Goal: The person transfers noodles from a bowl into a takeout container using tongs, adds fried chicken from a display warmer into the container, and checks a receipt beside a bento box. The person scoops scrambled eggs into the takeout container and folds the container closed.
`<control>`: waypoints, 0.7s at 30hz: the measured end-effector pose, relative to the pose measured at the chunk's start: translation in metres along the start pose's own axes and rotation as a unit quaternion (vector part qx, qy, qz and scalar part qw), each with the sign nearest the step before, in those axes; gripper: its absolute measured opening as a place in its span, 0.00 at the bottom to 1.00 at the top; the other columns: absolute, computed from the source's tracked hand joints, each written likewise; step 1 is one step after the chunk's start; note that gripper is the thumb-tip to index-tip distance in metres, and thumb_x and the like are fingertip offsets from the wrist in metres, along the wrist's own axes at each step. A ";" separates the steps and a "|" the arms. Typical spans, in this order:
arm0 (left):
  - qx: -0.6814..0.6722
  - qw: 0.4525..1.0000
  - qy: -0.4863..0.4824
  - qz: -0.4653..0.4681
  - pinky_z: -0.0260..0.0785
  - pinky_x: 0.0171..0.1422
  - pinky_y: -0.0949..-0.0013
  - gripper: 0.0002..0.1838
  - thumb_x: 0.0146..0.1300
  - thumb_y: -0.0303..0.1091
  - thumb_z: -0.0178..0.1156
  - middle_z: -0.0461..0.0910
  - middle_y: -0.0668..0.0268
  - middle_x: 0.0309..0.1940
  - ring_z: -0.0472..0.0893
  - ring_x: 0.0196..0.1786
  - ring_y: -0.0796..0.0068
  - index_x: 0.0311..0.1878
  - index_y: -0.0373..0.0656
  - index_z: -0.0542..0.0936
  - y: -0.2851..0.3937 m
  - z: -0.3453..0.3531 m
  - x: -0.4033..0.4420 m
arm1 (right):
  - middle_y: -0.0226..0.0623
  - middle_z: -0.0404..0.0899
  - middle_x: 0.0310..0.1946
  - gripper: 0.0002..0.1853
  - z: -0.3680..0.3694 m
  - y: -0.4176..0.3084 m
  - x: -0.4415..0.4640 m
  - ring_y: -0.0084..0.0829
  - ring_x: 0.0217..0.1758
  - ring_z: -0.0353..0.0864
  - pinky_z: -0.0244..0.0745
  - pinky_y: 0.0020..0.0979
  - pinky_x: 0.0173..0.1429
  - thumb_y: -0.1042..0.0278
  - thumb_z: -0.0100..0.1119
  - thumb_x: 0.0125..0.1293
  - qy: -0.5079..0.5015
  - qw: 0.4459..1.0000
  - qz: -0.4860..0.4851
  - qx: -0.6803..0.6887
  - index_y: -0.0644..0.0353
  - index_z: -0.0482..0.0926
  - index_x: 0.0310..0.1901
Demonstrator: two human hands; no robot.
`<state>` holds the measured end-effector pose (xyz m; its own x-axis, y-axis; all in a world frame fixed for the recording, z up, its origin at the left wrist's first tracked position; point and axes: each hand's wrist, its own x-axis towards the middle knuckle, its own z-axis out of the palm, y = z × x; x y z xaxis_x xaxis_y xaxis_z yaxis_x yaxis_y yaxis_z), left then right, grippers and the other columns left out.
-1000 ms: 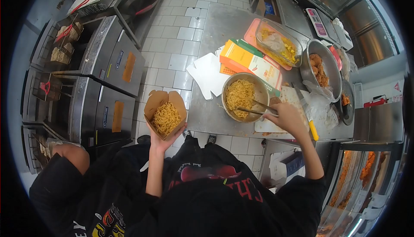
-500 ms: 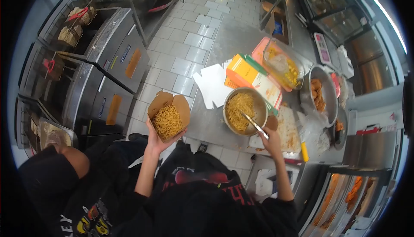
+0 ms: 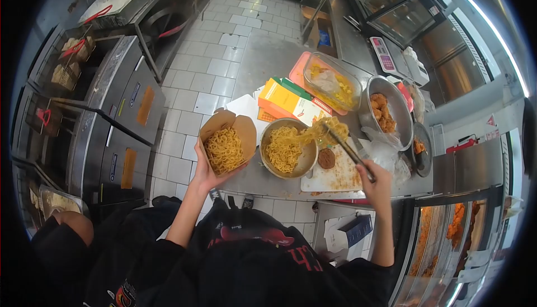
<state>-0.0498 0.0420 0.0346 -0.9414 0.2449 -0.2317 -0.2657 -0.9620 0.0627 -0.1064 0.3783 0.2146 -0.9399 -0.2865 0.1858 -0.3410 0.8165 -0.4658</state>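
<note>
Here, your left hand [image 3: 203, 175] cups a noodle-filled box [image 3: 246, 132] — your right hand [image 3: 378, 185] holds tongs [image 3: 353, 154], pinching a noodle clump [image 3: 338, 125] that trails to the bowl [image 3: 307, 159]

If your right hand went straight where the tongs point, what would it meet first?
Probably the printed cardboard beyond the lifted noodles, though it might pass above; height is unclear.
</note>
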 end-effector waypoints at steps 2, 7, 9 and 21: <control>0.002 1.000 -0.005 -0.009 0.57 0.65 0.47 0.46 0.53 0.77 0.33 0.59 0.61 0.64 0.61 0.65 0.57 0.67 0.54 0.57 -0.001 0.009 0.008 | 0.45 0.79 0.27 0.09 -0.021 -0.011 0.003 0.36 0.28 0.79 0.71 0.28 0.32 0.70 0.61 0.58 0.017 0.999 -0.027 -0.007 0.67 0.78 0.36; 0.013 1.000 -0.016 -0.020 0.58 0.65 0.47 0.45 0.54 0.77 0.32 0.59 0.61 0.64 0.61 0.66 0.57 0.67 0.54 0.56 -0.003 0.020 0.024 | 0.40 0.79 0.26 0.08 -0.065 -0.043 0.008 0.23 0.27 0.77 0.69 0.23 0.31 0.73 0.60 0.57 0.037 0.998 -0.012 -0.043 0.67 0.78 0.37; 0.014 0.999 -0.032 -0.033 0.58 0.65 0.47 0.45 0.54 0.77 0.31 0.59 0.62 0.64 0.61 0.65 0.57 0.67 0.54 0.57 -0.003 0.023 0.029 | 0.39 0.79 0.25 0.07 -0.078 -0.048 0.009 0.21 0.28 0.76 0.69 0.23 0.33 0.74 0.60 0.57 0.047 0.998 -0.006 -0.033 0.68 0.78 0.36; 0.037 0.998 -0.040 -0.023 0.61 0.62 0.48 0.45 0.54 0.77 0.30 0.61 0.63 0.64 0.63 0.65 0.59 0.66 0.55 0.58 -0.003 0.028 0.036 | 0.25 0.68 0.18 0.08 -0.121 -0.072 0.017 0.13 0.20 0.61 0.54 0.17 0.25 0.70 0.58 0.60 0.109 0.993 -0.029 -0.029 0.68 0.77 0.34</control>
<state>-0.0891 0.0572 0.0536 -0.9404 0.3006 -0.1589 -0.3214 -0.9384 0.1266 -0.0959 0.3747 0.3561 -0.8901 -0.2245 0.3966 -0.3875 0.8309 -0.3993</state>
